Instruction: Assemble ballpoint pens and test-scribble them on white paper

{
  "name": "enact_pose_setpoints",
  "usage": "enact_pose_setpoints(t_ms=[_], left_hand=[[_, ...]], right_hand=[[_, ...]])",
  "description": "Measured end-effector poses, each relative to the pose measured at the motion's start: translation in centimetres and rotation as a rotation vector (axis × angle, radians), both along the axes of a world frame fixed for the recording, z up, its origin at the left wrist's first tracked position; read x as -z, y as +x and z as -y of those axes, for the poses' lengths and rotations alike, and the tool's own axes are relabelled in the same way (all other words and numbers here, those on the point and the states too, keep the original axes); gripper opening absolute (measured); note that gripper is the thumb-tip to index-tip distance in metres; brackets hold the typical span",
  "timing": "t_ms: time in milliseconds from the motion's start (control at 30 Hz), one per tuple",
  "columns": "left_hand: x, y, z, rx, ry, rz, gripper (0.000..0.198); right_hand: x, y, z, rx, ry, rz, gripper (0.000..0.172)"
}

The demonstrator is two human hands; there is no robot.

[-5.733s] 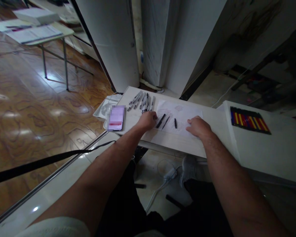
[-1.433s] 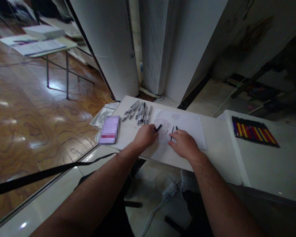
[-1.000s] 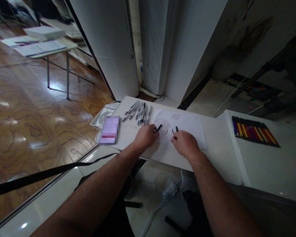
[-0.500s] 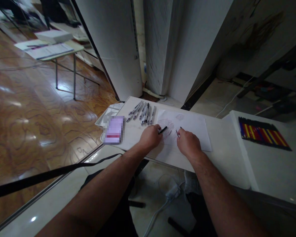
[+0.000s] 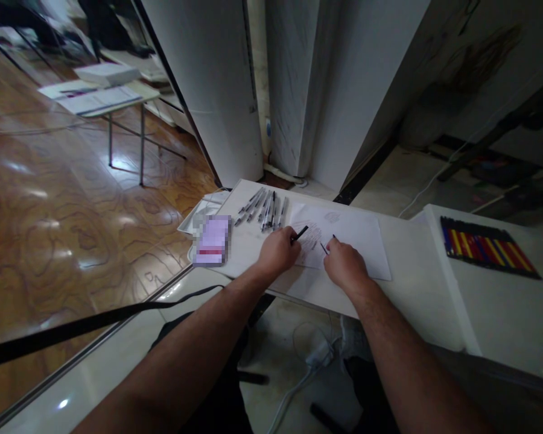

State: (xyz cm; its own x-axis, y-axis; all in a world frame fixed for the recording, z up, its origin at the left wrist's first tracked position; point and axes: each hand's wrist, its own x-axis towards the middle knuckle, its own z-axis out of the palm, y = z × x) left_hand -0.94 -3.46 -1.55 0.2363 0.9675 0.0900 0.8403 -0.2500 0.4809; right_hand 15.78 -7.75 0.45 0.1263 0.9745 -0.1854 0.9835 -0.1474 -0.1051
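Observation:
My left hand (image 5: 277, 254) is closed around a black pen barrel (image 5: 299, 234) that sticks out past the knuckles. My right hand (image 5: 345, 266) pinches a thin pen refill (image 5: 323, 247) whose tip points toward the barrel. A small black cap (image 5: 333, 237) lies just beyond my right fingers. Both hands rest on a white sheet of paper (image 5: 357, 241) marked with red and dark scribbles, on a white table (image 5: 416, 283).
A row of several pens (image 5: 263, 208) lies left of the paper. A phone (image 5: 212, 241) sits at the table's left edge on a white tray (image 5: 194, 212). A box of coloured markers (image 5: 486, 254) lies on the right. Cables run across the floor below.
Both hands have stayed on the paper. My right hand has lifted the refill off the sheet and brought it closer to the barrel in my left hand. The head has tilted slightly.

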Motion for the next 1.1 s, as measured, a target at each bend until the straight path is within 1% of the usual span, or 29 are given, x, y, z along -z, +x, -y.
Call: enact_pose_setpoints(t_ms=[167,267,333,400,500,533,600,667,767,833,967,1100], left_hand=[[-0.4,0.0,0.0,-0.021,0.048,0.092,0.014],[-0.9,0.0,0.1,-0.022,0.071,0.129,0.012],[-1.3,0.0,0.2,-0.008,0.092,0.161,0.012],[-1.5,0.0,0.3,0.011,0.120,0.191,0.011],[-1.6,-0.1,0.4,0.039,0.158,0.237,0.008],[-1.5,-0.1,0.4,0.051,0.166,0.254,0.007],[-1.3,-0.1,0.3,0.075,0.177,0.282,0.007],[-1.1,-0.1,0.3,0.095,0.184,0.293,0.010],[-0.8,0.0,0.2,0.124,0.196,0.286,0.015],[-0.8,0.0,0.2,0.145,0.203,0.278,0.017],[-0.7,0.0,0.3,0.186,0.201,0.266,0.020],[-0.6,0.0,0.3,0.185,0.197,0.255,0.021]], right_hand=[[-0.1,-0.1,0.1,0.005,0.011,-0.020,0.024],[-0.5,0.2,0.0,-0.002,0.079,-0.062,0.023],[-0.8,0.6,-0.1,0.001,0.142,-0.138,0.019],[-1.2,1.0,-0.3,0.032,0.212,-0.259,0.014],[-1.4,1.8,-0.5,0.107,0.344,-0.497,0.008],[-1.5,2.0,-0.5,0.124,0.389,-0.583,0.008],[-1.6,2.3,-0.6,0.152,0.464,-0.759,0.015],[-1.8,2.5,-0.6,0.185,0.507,-0.938,0.020],[-2.4,2.3,-0.5,0.234,0.562,-1.175,0.019],[-2.8,2.2,-0.4,0.251,0.612,-1.280,0.017],[-3.3,1.8,-0.3,0.249,0.663,-1.354,0.015],[-3.3,1.7,-0.3,0.225,0.660,-1.320,0.013]])
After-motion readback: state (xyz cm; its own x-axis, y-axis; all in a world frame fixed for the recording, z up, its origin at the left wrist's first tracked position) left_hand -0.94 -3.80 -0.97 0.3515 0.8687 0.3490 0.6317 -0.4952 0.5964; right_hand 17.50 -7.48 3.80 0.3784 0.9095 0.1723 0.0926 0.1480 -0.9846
